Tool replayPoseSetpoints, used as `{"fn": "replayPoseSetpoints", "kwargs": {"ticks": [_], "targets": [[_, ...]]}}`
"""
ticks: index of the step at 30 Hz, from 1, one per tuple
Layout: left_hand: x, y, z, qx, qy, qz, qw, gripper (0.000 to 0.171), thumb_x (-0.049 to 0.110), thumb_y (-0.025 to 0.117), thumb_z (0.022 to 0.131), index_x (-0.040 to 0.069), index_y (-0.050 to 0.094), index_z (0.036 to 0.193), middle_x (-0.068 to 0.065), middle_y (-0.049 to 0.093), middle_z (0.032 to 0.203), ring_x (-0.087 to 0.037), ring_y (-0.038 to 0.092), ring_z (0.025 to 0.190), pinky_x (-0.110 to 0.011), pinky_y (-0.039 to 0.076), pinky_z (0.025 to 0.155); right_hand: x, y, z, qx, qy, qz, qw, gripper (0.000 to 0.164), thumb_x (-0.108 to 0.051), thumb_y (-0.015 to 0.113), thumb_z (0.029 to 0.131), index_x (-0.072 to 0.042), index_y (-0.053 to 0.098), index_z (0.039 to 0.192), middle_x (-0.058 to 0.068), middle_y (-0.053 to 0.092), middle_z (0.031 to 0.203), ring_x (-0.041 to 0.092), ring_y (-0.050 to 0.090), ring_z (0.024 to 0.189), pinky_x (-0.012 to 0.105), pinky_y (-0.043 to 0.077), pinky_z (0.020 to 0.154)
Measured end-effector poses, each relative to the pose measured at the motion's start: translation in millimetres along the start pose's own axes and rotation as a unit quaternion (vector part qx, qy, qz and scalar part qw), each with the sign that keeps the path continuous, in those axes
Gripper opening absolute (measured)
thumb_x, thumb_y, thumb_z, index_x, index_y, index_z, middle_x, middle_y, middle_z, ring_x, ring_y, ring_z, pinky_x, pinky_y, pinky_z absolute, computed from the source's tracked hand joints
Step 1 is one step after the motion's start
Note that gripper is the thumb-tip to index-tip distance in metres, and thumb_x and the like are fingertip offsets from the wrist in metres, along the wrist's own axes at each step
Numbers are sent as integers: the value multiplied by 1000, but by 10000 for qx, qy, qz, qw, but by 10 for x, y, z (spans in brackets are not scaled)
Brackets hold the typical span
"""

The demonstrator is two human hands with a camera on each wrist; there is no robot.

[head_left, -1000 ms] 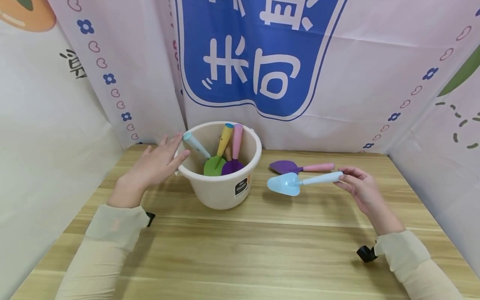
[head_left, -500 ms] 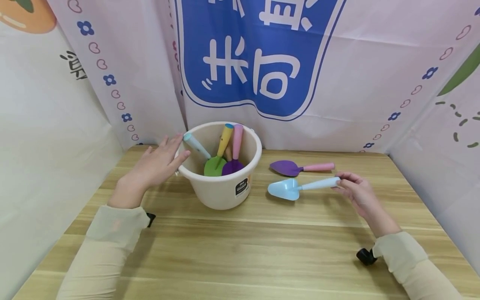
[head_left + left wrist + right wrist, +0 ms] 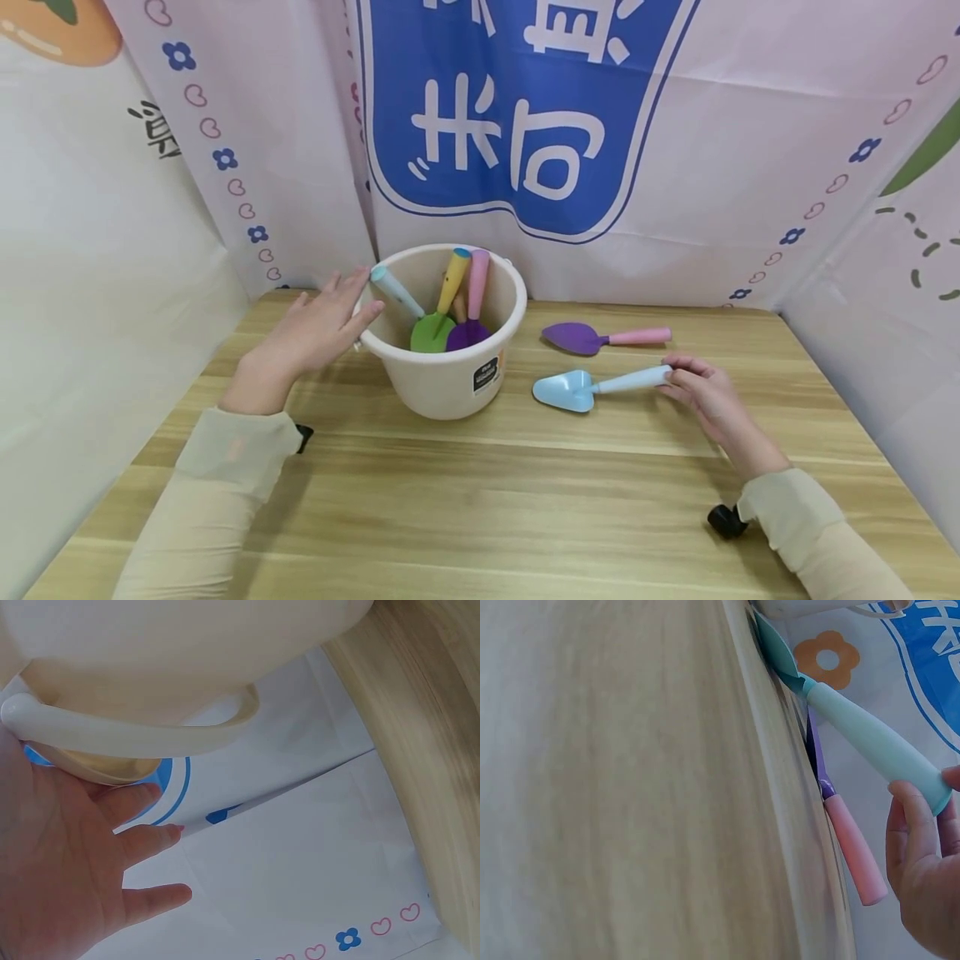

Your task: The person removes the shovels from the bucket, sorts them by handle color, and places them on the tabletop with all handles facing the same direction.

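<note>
My right hand (image 3: 708, 396) pinches the handle end of a light blue trowel (image 3: 570, 390). In the right wrist view that trowel (image 3: 877, 739) slopes, its handle end raised off the table and its blade low at the tabletop. Behind it lies a purple trowel with a pink handle (image 3: 637, 337). On the left, my left hand (image 3: 311, 337) rests with spread fingers against the rim of a cream bucket (image 3: 442, 387). The left wrist view shows its straight fingers (image 3: 154, 844) beside the bucket's handle (image 3: 135, 739).
Inside the bucket stand several trowels: one with a light blue handle (image 3: 396, 290), a green one with a yellow handle (image 3: 453, 283) and a purple one with a pink handle (image 3: 478, 283). Printed cloth (image 3: 697, 183) hangs behind the wooden table (image 3: 480, 517).
My right hand has brought the light blue trowel down and toward me, away from the purple trowel on the table. The left hand stays at the bucket rim.
</note>
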State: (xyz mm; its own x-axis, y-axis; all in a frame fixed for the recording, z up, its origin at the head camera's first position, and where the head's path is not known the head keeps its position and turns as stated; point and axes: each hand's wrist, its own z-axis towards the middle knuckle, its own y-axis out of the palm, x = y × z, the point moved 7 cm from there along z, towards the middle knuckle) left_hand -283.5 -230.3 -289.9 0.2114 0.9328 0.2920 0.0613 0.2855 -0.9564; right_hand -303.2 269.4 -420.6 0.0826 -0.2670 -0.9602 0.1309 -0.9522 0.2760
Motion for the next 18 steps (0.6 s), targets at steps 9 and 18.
{"fn": "replayPoseSetpoints", "kwargs": {"ticks": [9, 18], "targets": [[14, 2, 13, 13, 8, 13, 10000, 84, 65, 18, 106, 7, 6, 165, -17, 9, 170, -46, 3, 154, -72, 3, 117, 38, -35, 0, -302, 161, 227, 9992, 36, 14, 51, 99, -10, 78, 97, 2, 67, 103, 11, 70, 96, 25, 57, 90], [14, 9, 10, -9, -24, -22, 10000, 84, 64, 18, 106, 6, 5, 165, -18, 8, 170, -46, 1, 154, -72, 2, 117, 31, -109, 8, -723, 667, -481, 9940, 31, 14, 58, 96, -8, 78, 102, 1, 71, 103, 10, 71, 97, 23, 56, 90]]}}
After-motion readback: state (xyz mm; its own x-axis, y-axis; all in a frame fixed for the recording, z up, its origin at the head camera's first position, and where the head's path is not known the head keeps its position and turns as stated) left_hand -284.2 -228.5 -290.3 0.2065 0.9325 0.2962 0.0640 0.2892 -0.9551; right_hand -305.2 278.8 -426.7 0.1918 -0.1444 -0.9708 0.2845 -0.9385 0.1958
